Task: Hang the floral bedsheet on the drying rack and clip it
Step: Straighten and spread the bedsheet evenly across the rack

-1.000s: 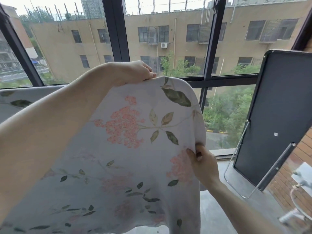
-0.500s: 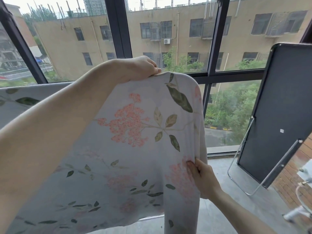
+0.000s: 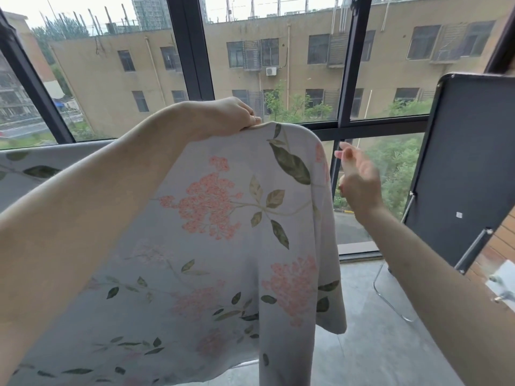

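Head view: left hand [image 3: 225, 117] grips the top fold of the sheet [image 3: 223, 218], fingers curled over the edge up at window-sill height. The sheet drapes down and toward the camera from that fold, with more of it trailing off to the left [image 3: 33, 165]. I can't see the rack bar itself; presumably it runs under the fold, but cloth covers it.

What changed: half a second ago the right hand [image 3: 359, 185] was pinching the sheet's right edge low down, by the lower pink flower. Now it has let go and risen, and it sits just beside the upper right edge, apart from the cloth, fingers loosely spread, holding nothing. It is motion-blurred, so finger detail is rough.

The right edge now hangs free, with its lower corner [image 3: 334, 316] drooping unsupported.

My read: the edge tug is finished and the right hand is going for the top corner, either to square the drape or to fetch a clip. No clip is visible on the sheet or in either hand, so the clipping step is not yet started.

Risk: only one hand holds the sheet, so it could slide.

A folded black table [image 3: 468, 168] leans at right, clear of the sheet.
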Demonstrator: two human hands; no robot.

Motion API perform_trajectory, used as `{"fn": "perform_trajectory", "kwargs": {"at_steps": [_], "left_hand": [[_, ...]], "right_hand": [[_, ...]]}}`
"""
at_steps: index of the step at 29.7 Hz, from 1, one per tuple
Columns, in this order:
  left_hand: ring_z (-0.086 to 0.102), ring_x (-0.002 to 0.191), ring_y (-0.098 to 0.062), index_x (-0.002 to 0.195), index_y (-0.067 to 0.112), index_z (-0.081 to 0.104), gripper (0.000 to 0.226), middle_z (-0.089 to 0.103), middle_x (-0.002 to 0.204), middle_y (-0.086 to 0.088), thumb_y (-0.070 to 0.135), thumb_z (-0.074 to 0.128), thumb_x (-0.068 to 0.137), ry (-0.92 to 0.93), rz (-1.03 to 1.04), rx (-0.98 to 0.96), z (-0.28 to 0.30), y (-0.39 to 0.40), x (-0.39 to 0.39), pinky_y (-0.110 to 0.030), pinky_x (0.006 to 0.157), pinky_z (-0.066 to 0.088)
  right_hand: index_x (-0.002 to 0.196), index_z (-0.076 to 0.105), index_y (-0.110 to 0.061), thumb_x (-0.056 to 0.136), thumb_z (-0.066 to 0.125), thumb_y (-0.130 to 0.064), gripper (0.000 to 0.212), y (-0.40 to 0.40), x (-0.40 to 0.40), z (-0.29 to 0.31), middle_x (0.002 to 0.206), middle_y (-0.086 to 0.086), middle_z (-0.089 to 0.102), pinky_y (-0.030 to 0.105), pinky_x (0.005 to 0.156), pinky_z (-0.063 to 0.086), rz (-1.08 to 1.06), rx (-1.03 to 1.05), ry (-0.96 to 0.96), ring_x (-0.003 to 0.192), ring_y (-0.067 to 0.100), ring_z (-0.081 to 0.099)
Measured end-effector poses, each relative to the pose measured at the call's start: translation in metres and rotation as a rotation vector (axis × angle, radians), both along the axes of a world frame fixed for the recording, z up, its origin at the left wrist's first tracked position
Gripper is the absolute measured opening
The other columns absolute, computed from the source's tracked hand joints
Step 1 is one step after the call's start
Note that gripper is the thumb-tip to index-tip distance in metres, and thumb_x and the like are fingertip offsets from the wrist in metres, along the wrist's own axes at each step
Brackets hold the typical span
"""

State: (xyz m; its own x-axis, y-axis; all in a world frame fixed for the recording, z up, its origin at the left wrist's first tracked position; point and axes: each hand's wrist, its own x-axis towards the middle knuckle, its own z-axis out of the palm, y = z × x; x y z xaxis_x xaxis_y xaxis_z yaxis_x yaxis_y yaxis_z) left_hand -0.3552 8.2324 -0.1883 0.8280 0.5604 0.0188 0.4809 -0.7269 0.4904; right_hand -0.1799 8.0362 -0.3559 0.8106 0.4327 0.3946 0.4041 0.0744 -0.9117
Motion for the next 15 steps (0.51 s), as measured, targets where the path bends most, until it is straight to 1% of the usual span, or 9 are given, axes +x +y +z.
{"fn": "perform_trajectory", "kwargs": {"at_steps": [1, 2, 4, 6, 7, 9, 11, 13, 15], "left_hand": [[0.065, 0.085, -0.017, 0.100, 0.020, 0.077, 0.032, 0.076, 0.108, -0.005, 0.040, 0.053, 0.106, -0.003, 0.000, -0.002, 0.001, -0.002, 0.000, -0.033, 0.086, 0.054], [0.066, 0.086, -0.017, 0.099, 0.021, 0.077, 0.032, 0.076, 0.109, -0.005, 0.040, 0.053, 0.107, -0.002, 0.003, -0.006, 0.001, -0.003, 0.000, -0.034, 0.089, 0.055], [0.066, 0.088, -0.017, 0.105, 0.019, 0.077, 0.032, 0.076, 0.113, -0.006, 0.040, 0.053, 0.106, 0.009, 0.007, -0.018, 0.001, -0.002, -0.001, -0.037, 0.094, 0.055], [0.065, 0.088, -0.019, 0.109, 0.016, 0.077, 0.034, 0.075, 0.114, -0.008, 0.041, 0.054, 0.106, 0.018, 0.013, -0.031, 0.001, 0.000, -0.003, -0.037, 0.091, 0.056], [0.065, 0.086, -0.019, 0.107, 0.016, 0.077, 0.034, 0.076, 0.112, -0.009, 0.042, 0.055, 0.106, 0.025, 0.014, -0.045, 0.000, 0.001, -0.004, -0.036, 0.087, 0.056], [0.066, 0.082, -0.018, 0.103, 0.017, 0.078, 0.034, 0.077, 0.108, -0.008, 0.042, 0.055, 0.105, 0.025, 0.014, -0.064, 0.001, 0.003, -0.007, -0.033, 0.081, 0.054], [0.067, 0.082, -0.017, 0.102, 0.018, 0.078, 0.033, 0.077, 0.106, -0.008, 0.041, 0.055, 0.106, 0.015, 0.013, -0.076, 0.001, 0.005, -0.010, -0.033, 0.080, 0.055], [0.067, 0.084, -0.017, 0.103, 0.017, 0.078, 0.033, 0.077, 0.105, -0.008, 0.041, 0.056, 0.105, 0.014, 0.005, -0.078, 0.000, 0.007, -0.010, -0.036, 0.086, 0.057], [0.066, 0.082, -0.017, 0.099, 0.018, 0.078, 0.033, 0.076, 0.100, -0.007, 0.041, 0.056, 0.105, 0.007, -0.002, -0.077, 0.000, 0.007, -0.011, -0.034, 0.083, 0.056]], "right_hand": [[0.135, 0.062, -0.027, 0.105, 0.049, -0.049, 0.040, 0.009, 0.011, 0.014, 0.126, -0.011, 0.068, 0.025, 0.069, 0.047, 0.079, -0.063, 0.118, 0.072, 0.005, 0.055], [0.128, 0.067, -0.023, 0.104, 0.053, -0.046, 0.036, 0.017, 0.019, 0.025, 0.118, -0.008, 0.071, 0.027, 0.071, 0.046, 0.176, -0.151, 0.214, 0.073, 0.011, 0.054], [0.100, 0.072, -0.017, 0.103, 0.055, -0.036, 0.026, 0.026, 0.026, 0.037, 0.093, 0.001, 0.068, 0.036, 0.077, 0.044, 0.361, -0.340, 0.287, 0.082, 0.025, 0.051], [0.081, 0.070, -0.017, 0.106, 0.050, -0.027, 0.034, 0.026, 0.027, 0.041, 0.076, -0.002, 0.060, 0.029, 0.068, 0.044, 0.559, -0.412, 0.325, 0.071, 0.021, 0.048], [0.078, 0.071, -0.019, 0.107, 0.047, -0.024, 0.037, 0.024, 0.029, 0.041, 0.073, -0.005, 0.059, 0.024, 0.060, 0.039, 0.642, -0.427, 0.350, 0.064, 0.015, 0.044], [0.081, 0.074, -0.019, 0.106, 0.048, -0.019, 0.036, 0.022, 0.034, 0.046, 0.077, -0.006, 0.060, 0.020, 0.054, 0.034, 0.760, -0.464, 0.349, 0.061, 0.010, 0.041], [0.087, 0.077, -0.018, 0.102, 0.055, -0.018, 0.026, 0.024, 0.039, 0.049, 0.084, -0.005, 0.064, 0.017, 0.052, 0.037, 0.823, -0.488, 0.355, 0.064, 0.009, 0.045], [0.092, 0.080, -0.019, 0.094, 0.064, -0.021, 0.016, 0.024, 0.044, 0.049, 0.091, -0.004, 0.070, 0.016, 0.052, 0.043, 0.849, -0.523, 0.380, 0.066, 0.008, 0.053], [0.093, 0.082, -0.021, 0.089, 0.067, -0.021, 0.015, 0.022, 0.048, 0.043, 0.096, -0.004, 0.073, 0.014, 0.052, 0.044, 0.883, -0.601, 0.391, 0.067, 0.007, 0.059]]}}
